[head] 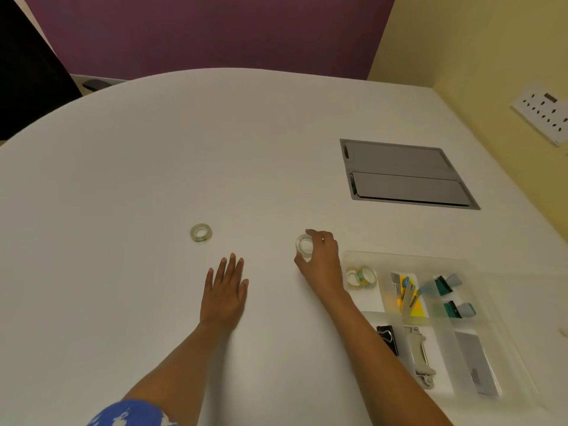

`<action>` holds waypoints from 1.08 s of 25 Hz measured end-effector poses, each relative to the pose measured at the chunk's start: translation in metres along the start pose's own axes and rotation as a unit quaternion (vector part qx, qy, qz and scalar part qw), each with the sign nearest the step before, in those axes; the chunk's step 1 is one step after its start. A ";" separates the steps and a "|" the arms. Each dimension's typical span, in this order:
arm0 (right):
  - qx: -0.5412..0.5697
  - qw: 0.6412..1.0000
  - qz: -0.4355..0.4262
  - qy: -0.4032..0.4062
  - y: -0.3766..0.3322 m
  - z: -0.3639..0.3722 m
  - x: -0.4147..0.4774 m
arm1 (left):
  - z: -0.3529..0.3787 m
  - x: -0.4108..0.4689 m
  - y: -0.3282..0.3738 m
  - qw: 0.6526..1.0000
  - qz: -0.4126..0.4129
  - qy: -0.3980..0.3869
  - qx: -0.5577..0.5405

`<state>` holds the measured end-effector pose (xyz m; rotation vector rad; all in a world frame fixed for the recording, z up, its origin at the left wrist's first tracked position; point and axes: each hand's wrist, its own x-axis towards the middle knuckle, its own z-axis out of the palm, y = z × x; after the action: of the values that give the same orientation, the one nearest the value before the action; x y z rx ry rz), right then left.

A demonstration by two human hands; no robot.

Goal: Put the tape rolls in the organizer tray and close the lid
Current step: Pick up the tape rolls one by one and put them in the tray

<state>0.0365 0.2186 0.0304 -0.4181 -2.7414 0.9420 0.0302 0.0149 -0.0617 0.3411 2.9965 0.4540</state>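
Observation:
My right hand (322,259) grips a clear tape roll (304,245) between thumb and fingers, tilted on edge just above the white table, left of the organizer tray (408,256). A second clear tape roll (201,232) lies flat on the table further left, apart from both hands. My left hand (226,290) rests flat on the table, fingers spread, holding nothing. The translucent tray sits at the right; its near-left corner compartment holds two tape rolls (362,276) leaning together. I cannot make out a lid.
Other tray compartments hold sticky notes and a cutter (407,295), teal binder clips (445,285), a black binder clip (388,338), a stapler (419,353) and a grey box (475,362). A grey cable hatch (405,173) is set in the table beyond. A wall with sockets (544,113) is right.

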 end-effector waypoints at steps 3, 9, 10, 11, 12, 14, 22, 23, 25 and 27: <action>0.007 0.999 0.031 0.043 0.016 -0.023 -0.009 | -0.003 -0.009 0.003 1.000 -0.007 -0.004 0.000; -0.053 0.990 0.128 0.032 0.055 -0.065 -0.024 | -0.005 -0.021 0.007 1.000 -0.019 -0.020 0.001; -0.077 0.988 0.136 0.016 0.059 -0.067 -0.026 | -0.005 -0.021 0.008 1.000 -0.021 -0.021 0.000; -0.090 0.986 0.141 0.001 0.063 -0.067 -0.028 | -0.005 -0.022 0.009 0.999 -0.023 -0.023 0.001; -0.094 0.985 0.145 -0.012 0.065 -0.066 -0.029 | -0.005 -0.023 0.009 0.999 -0.024 -0.024 0.002; -0.086 0.985 0.145 -0.027 0.067 -0.062 -0.030 | -0.006 -0.024 0.009 0.999 -0.024 -0.028 0.001; -0.024 0.993 0.112 -0.013 0.072 -0.051 -0.031 | -0.004 -0.024 0.007 1.000 -0.020 -0.019 -0.004; -0.018 0.994 0.110 -0.009 0.073 -0.052 -0.031 | -0.003 -0.024 0.007 1.000 -0.021 -0.015 -0.001; -0.017 0.994 0.105 0.003 0.073 -0.053 -0.032 | -0.002 -0.024 0.006 1.000 -0.021 -0.009 0.001; -0.008 0.994 0.100 0.031 0.069 -0.053 -0.033 | -0.001 -0.024 0.006 1.000 -0.020 -0.003 0.002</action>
<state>0.0962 0.2892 0.0244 -0.7248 -2.6900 0.9351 0.0546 0.0147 -0.0581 0.2807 2.9926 0.4434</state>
